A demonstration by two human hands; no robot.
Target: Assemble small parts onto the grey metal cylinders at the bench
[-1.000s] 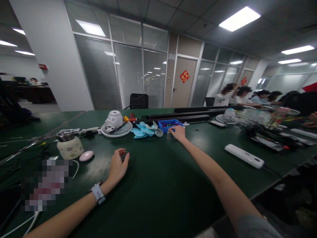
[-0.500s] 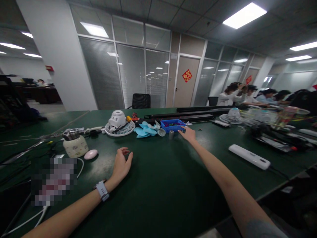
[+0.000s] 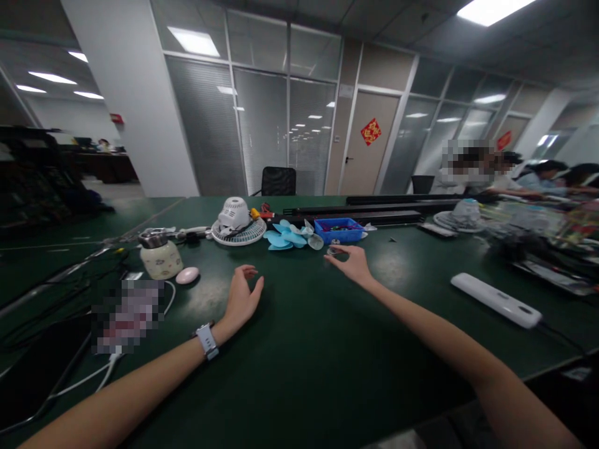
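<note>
My right hand (image 3: 350, 264) is reaching forward, its thumb and index finger closed around a small silvery metal cylinder (image 3: 332, 251) in front of the blue bin (image 3: 340, 236). The fingers partly cover the cylinder. My left hand (image 3: 242, 295) rests over the green table with its fingers loosely curved and its thumb apart, holding nothing. Light-blue fan blades (image 3: 283, 237) lie just left of the cylinder. Further left is a white fan housing (image 3: 235, 215) on its round grille. Small dark and coloured pieces lie inside the bin.
A cream jar (image 3: 161, 257), a pale pink oval object (image 3: 188, 275) and a cabled phone-like item lie left. A white power strip (image 3: 496, 299) lies right. Long black rails (image 3: 374, 216) run behind the bin. Another fan part (image 3: 463, 216) and clutter sit far right, with people beyond.
My right hand has moved from beside the blue bin to the metal cylinder, and its fingers have closed around it. My left hand keeps its pose. The camera view has shifted slightly.
</note>
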